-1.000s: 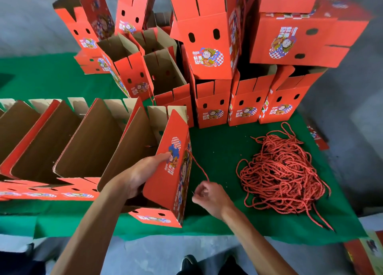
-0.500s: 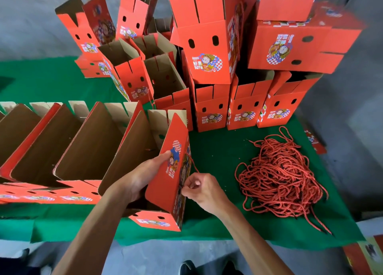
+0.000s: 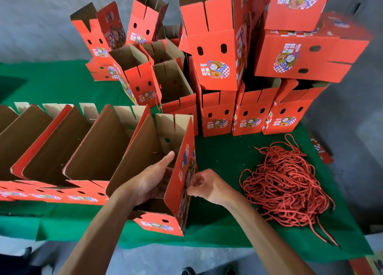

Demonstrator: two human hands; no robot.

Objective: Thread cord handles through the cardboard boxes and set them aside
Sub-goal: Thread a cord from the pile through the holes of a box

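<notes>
An open red cardboard box (image 3: 178, 193) stands at the near edge of the green table, last in a row of open boxes. My left hand (image 3: 153, 179) reaches inside it, thumb up along the right wall, fingers hidden behind that wall. My right hand (image 3: 204, 186) presses against the outside of the same wall and pinches a red cord (image 3: 194, 162) that loops up along the printed side. A tangled heap of red cords (image 3: 284, 185) lies to the right on the cloth.
A row of open boxes (image 3: 62, 150) stretches left along the table. Stacked and upright red boxes (image 3: 217, 46) crowd the back and right. The green cloth (image 3: 223, 156) shows between the box and the cords. Grey floor lies beyond the table edges.
My right hand moved left from the open cloth to the box's outer wall, bringing the cord end with it. My left hand stayed inside the box.
</notes>
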